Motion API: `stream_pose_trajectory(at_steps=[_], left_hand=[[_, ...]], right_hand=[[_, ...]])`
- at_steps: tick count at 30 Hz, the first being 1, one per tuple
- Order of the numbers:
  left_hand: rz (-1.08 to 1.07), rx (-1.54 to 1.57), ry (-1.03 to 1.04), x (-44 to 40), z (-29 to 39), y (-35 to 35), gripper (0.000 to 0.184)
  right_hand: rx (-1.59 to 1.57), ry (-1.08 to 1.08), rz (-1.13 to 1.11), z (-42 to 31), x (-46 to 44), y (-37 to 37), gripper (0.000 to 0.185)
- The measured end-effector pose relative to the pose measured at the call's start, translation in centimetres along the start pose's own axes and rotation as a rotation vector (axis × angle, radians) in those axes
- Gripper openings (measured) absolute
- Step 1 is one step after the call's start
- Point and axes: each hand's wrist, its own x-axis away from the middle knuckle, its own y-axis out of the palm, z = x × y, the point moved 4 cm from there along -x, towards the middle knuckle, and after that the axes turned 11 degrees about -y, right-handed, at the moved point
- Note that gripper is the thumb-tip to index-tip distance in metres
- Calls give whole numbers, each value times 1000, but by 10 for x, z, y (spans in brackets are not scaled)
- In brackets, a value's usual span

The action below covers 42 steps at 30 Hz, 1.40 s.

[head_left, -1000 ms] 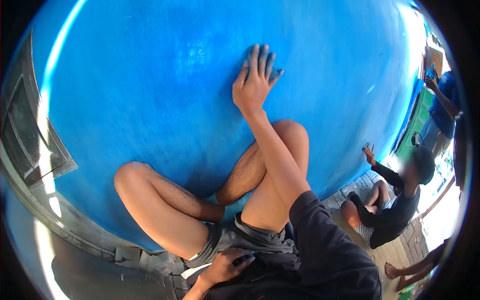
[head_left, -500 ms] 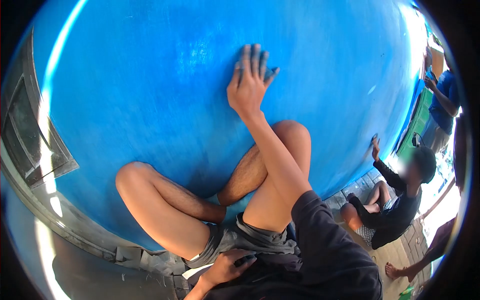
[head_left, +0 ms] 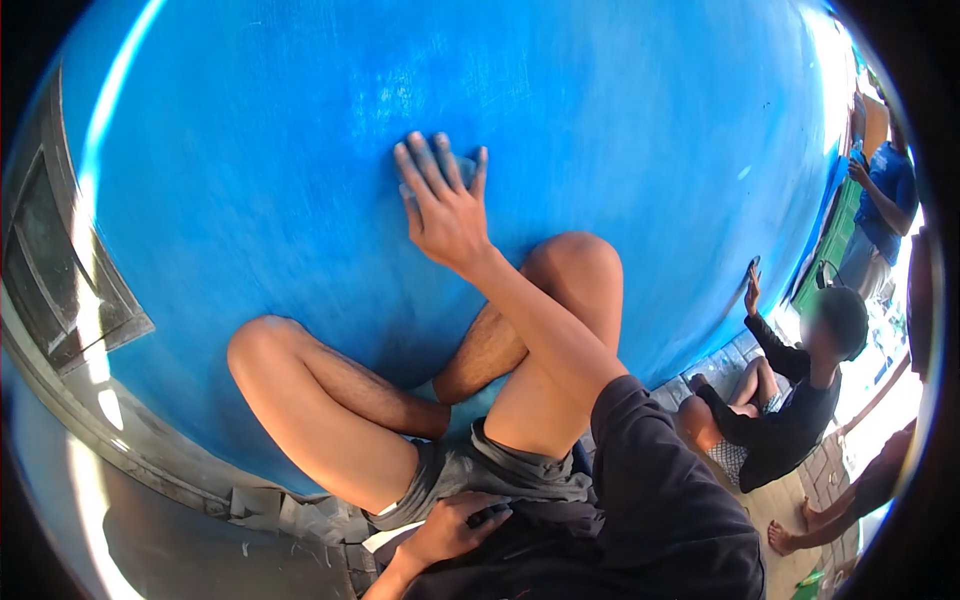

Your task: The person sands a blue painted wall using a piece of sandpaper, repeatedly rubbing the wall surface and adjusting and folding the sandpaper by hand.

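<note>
A large curved blue surface fills most of the view in front of my legs. Pressed against it, my right hand has its fingers spread, with grey-blue dust on the tips. Between the ring and little fingers shows the edge of a thin blue-grey piece of sandpaper, held under the palm; most of it is hidden. My left hand rests on my lap by the dark grey shorts, its fingers loosely bent and apart, with dark-stained tips. I see nothing held in it.
A person in black sits at the right, one hand on the same blue surface. Farther back stands a person in a blue shirt. Bare feet show at lower right. A framed grey panel lies left. Paving surrounds us.
My right hand has slid left and down across the blue surface with the sandpaper. My left hand stays on my lap. The seated person's hand has shifted slightly.
</note>
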Motion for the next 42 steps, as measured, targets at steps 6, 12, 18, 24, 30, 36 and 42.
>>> stream_pose_trajectory(at_steps=[6,12,18,24,30,36,42], left_hand=[[37,6,79,0,-6,5,27],[16,22,14,-1,-1,1,27],[3,-28,30,0,-6,4,27],[39,3,-40,-1,-4,5,27],[36,4,6,0,-14,7,26],[13,17,-3,-2,-17,7,26],[12,12,-10,-4,-15,7,26]], right_hand=[[128,385,220,1,16,0,56],[84,329,162,-3,20,7,54],[33,232,72,-27,34,2,55],[-752,182,46,-81,41,-84,53],[-1363,1743,-199,-131,196,-62,46],[-1774,1832,-267,-143,224,-72,56],[-1950,1837,-370,-150,222,-72,52]])
